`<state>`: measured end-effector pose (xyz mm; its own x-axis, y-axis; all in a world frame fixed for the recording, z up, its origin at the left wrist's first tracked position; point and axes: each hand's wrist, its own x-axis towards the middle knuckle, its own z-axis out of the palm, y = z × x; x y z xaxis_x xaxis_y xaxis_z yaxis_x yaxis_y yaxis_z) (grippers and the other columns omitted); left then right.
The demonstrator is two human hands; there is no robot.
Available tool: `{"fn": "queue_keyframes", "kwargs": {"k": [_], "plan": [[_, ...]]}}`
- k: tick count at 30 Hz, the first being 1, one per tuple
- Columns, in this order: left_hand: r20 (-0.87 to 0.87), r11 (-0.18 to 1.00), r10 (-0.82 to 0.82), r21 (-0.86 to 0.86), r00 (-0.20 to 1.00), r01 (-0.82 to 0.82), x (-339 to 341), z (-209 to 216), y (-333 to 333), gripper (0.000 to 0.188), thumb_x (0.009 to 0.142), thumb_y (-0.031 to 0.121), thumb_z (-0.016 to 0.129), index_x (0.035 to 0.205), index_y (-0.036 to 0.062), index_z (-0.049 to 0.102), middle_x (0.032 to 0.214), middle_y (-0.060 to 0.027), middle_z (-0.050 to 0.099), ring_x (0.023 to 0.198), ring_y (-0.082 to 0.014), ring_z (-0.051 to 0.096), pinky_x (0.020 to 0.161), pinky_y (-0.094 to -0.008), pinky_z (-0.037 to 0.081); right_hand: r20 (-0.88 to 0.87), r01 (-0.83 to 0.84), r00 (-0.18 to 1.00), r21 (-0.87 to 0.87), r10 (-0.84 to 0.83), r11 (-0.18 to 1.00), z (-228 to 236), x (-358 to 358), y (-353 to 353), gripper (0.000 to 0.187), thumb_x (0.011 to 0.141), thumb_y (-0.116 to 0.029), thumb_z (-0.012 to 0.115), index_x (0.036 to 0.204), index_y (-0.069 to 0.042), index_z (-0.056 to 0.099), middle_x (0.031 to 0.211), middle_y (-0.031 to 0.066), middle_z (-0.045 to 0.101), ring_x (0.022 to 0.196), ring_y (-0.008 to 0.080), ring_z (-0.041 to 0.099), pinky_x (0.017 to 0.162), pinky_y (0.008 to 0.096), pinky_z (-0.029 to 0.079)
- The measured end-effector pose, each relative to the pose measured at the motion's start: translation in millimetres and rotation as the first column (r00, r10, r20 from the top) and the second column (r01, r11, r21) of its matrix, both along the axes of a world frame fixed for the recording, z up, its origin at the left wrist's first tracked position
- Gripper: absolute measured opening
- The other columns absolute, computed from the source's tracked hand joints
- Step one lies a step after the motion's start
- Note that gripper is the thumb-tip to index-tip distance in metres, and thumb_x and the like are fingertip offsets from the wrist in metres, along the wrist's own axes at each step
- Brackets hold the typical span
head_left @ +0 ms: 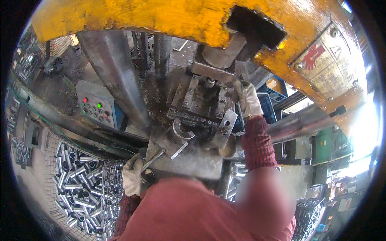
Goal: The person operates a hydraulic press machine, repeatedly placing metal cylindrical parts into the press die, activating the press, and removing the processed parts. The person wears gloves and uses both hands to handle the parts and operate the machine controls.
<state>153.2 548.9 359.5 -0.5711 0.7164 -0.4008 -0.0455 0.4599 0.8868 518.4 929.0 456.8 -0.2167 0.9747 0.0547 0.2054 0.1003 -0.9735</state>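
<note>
My left hand point(132, 176), in a pale work glove, is at the front left of the steel table point(197, 166). Its curled fingers close round the end of a rod handle point(153, 160), which runs to a metal holder with a half-ring point(179, 131) on top. Farther off, my gloved right hand point(248, 99) reaches in at the right side of the press die point(196, 95), just below the raised upper block point(213, 66). Its fingertips are partly hidden against the metal. Nearer than that hand, a slotted plate point(227, 122) stands by a round metal cup point(228, 146).
The yellow press frame point(140, 14) arches overhead, with a thick steel column point(114, 68) at left. A control box point(97, 105) shows red and green lights. Short metal tubes fill a wire basket point(82, 188) at lower left. Blue crates point(275, 87) stand beyond my right hand.
</note>
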Motion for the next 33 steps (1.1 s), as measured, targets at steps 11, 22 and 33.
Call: {"fn": "queue_keyframes", "kwargs": {"k": [11, 22, 33], "plan": [[0.003, 0.999, -0.044, 0.028, 0.999, 0.044, 6, -1, 4, 0.046, 0.112, 0.028, 0.075, 0.147, -0.0012, 0.074, 0.122, -0.0128, 0.083, 0.097, -0.0189, 0.078, 0.082, -0.0328, 0.061, 0.287, -0.495, 0.843, 0.081, 0.456, 0.865, -8, 24, 19, 0.051, 0.107, -0.055, 0.07, 0.095, -0.007, 0.084, 0.086, 0.0072, 0.081, 0.077, 0.0182, 0.073, 0.068, 0.0358, 0.056], [-0.022, 0.998, 0.047, -0.045, 0.999, -0.048, -3, -13, -6, 0.044, 0.111, 0.03, 0.075, 0.145, 0.0016, 0.076, 0.103, -0.0088, 0.083, 0.064, -0.0103, 0.065, 0.057, -0.0286, 0.049, -0.385, 0.403, 0.852, 0.051, -0.354, 0.914, -21, -44, -28, 0.038, 0.107, -0.026, 0.08, 0.136, -0.002, 0.077, 0.108, 0.004, 0.081, 0.084, 0.0112, 0.072, 0.07, 0.0274, 0.056], [0.072, 0.993, -0.053, 0.108, 0.996, 0.045, -1, -12, 0, 0.044, 0.113, 0.027, 0.073, 0.145, -0.0027, 0.074, 0.116, -0.0123, 0.082, 0.072, -0.0098, 0.07, 0.061, -0.0261, 0.053, -0.381, 0.076, 0.925, 0.135, -0.019, 0.988, -38, -12, -42, 0.069, 0.097, 0.0, 0.079, 0.163, -0.001, 0.06, 0.156, 0.0116, 0.073, 0.141, 0.0225, 0.07, 0.123, 0.0389, 0.054]]}}
